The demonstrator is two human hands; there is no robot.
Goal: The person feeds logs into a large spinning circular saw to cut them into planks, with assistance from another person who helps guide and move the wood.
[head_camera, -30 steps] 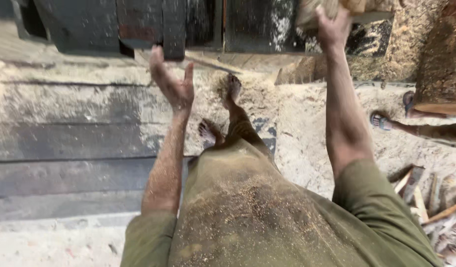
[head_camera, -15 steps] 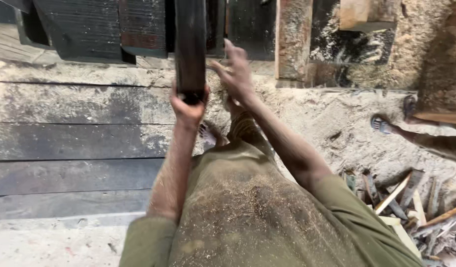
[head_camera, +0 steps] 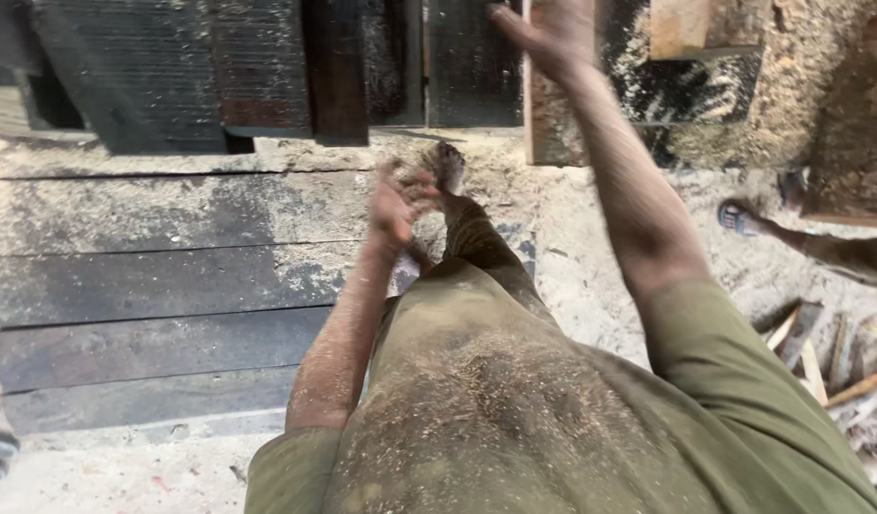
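The head view looks down a sawdust-covered green shirt [head_camera: 514, 409] to a sawdust floor. The right hand [head_camera: 543, 33] is raised at one o'clock, near the top edge, against a pale upright plank [head_camera: 551, 114]; it is blurred, and I cannot tell whether the fingers close on the wood or only rest on it. The left hand [head_camera: 395, 205] hangs lower, near the centre, loosely curled and holding nothing, just above a bare foot [head_camera: 448, 167].

As a judgement, the work is midway: dark planks [head_camera: 267, 67] stand side by side across eleven to twelve o'clock, the pale one is at the hand, and a paler wood block [head_camera: 686, 29] sits at one o'clock beyond it. Offcuts [head_camera: 819, 352] lie scattered at four o'clock, unsorted. Another person's sandalled foot [head_camera: 738, 219] shows at three o'clock.

No packages, labels or signs are visible anywhere.
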